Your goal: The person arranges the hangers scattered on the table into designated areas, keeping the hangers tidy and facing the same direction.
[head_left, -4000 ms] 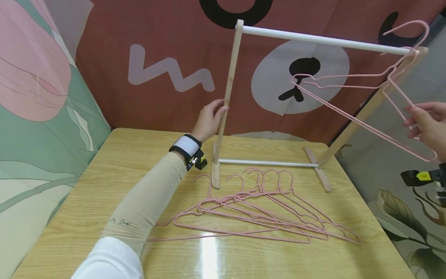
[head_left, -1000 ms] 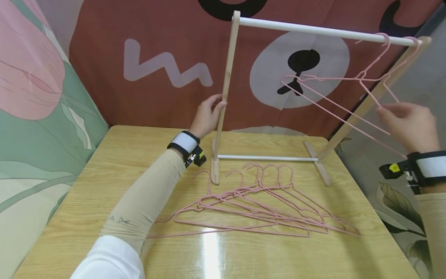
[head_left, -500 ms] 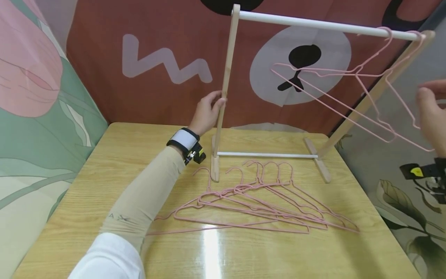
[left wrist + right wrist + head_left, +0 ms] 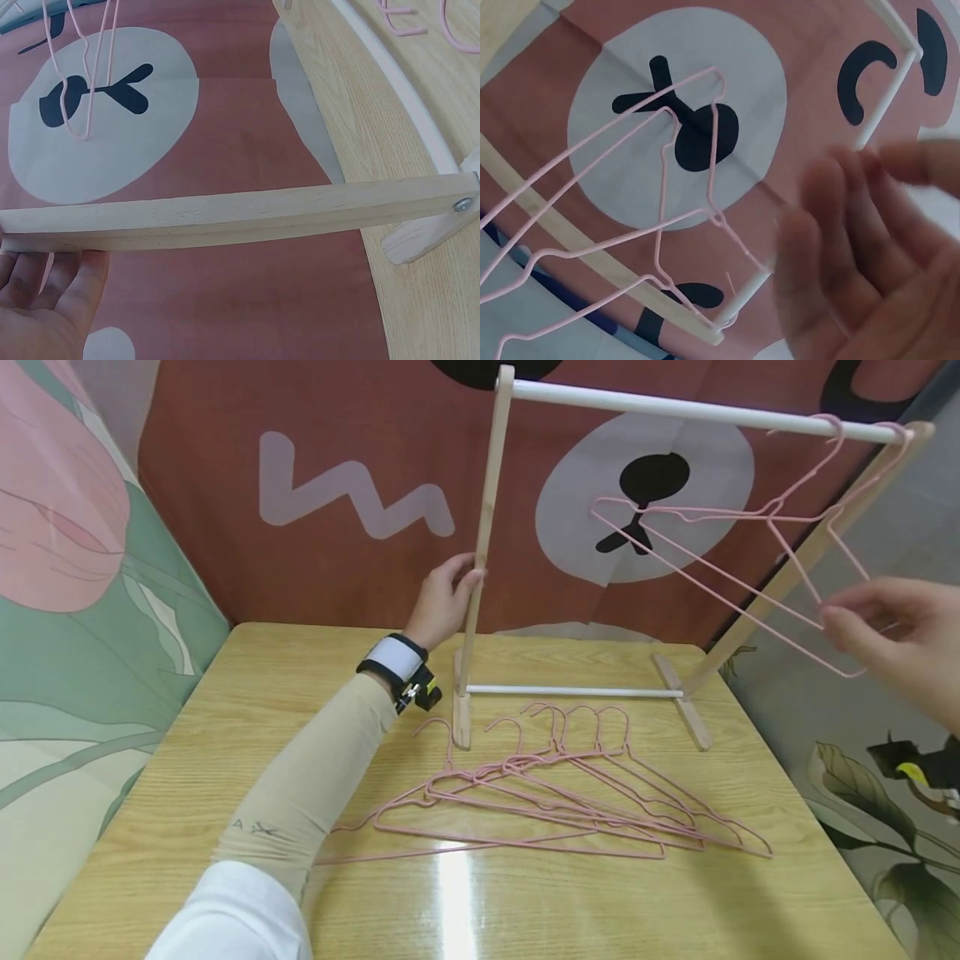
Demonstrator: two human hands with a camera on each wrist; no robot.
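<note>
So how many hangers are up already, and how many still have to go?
Two pink hangers hang on the white rail of the rack. The right hand is at the lower corner of one, though whether it grips the wire is unclear. The left hand holds the wooden post. A pile of hangers, about six, lies on the table.

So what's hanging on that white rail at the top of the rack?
Two pink wire hangers hang near the right end of the white rail. The right hand is at their lower corner, though actual contact is unclear. The left hand holds the rack's wooden post.
</note>
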